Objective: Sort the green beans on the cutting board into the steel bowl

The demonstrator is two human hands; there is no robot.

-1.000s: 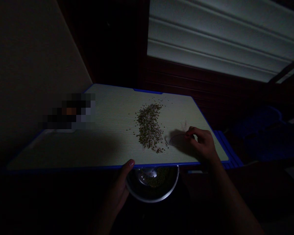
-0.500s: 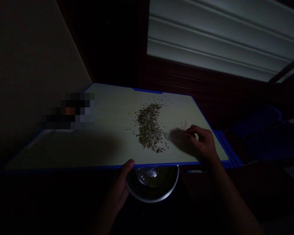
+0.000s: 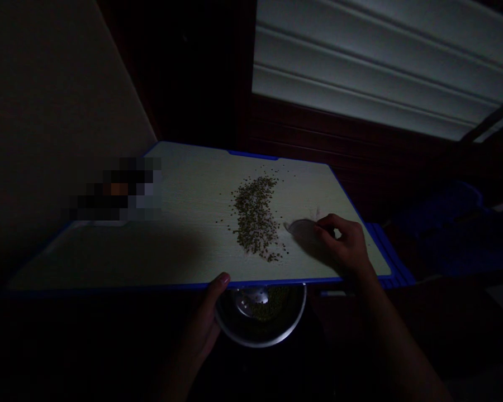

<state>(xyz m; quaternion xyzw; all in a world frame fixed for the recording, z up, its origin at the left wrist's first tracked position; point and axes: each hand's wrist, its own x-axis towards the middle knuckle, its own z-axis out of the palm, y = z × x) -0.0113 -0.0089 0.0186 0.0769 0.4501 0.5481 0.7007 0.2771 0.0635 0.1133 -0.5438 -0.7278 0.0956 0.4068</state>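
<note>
One metal bowl [image 3: 276,340] nearest, view partly blocked by the board [image 3: 188,195]; left hand [image 3: 207,318] beside it, thumb on board edge, can't tell grip. Right hand [image 3: 346,244] pinches thin piece [image 3: 302,227] near seeds [image 3: 255,218] mid-board. Blue plastic [image 3: 444,229] right; pale slatted panel [image 3: 360,61] beyond.

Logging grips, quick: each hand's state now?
Left hand: thumb at a blue-rimmed, pale rectangular board; grip cannot be told.
Right hand: closed, pinching a thin, translucent, curved piece.

Bowl [image 3: 272,344] partly hidden by board [image 3: 184,190], pixelated object [image 3: 115,190] unclear, slatted panel [image 3: 360,61] cut off
</note>
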